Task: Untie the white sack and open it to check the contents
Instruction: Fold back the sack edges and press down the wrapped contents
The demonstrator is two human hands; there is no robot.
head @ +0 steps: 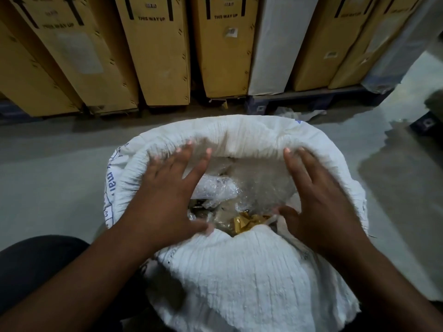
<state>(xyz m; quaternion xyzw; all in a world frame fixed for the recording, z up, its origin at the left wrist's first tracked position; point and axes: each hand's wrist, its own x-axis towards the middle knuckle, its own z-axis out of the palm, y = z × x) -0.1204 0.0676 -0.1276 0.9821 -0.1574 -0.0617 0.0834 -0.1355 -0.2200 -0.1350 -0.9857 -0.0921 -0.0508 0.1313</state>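
Head view, both hands spread flat w/ fingers splayed, left hand (pixel 165 192), right hand (pixel 318 200), on white sack (pixel 239 271) rim, mouth wide.

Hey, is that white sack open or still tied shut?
Open. The white sack has its mouth spread wide, showing clear plastic wrap inside.

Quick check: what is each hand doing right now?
Left hand: open, fingers spread on the white sack rim.
Right hand: open, spread at the sack mouth, holding nothing.
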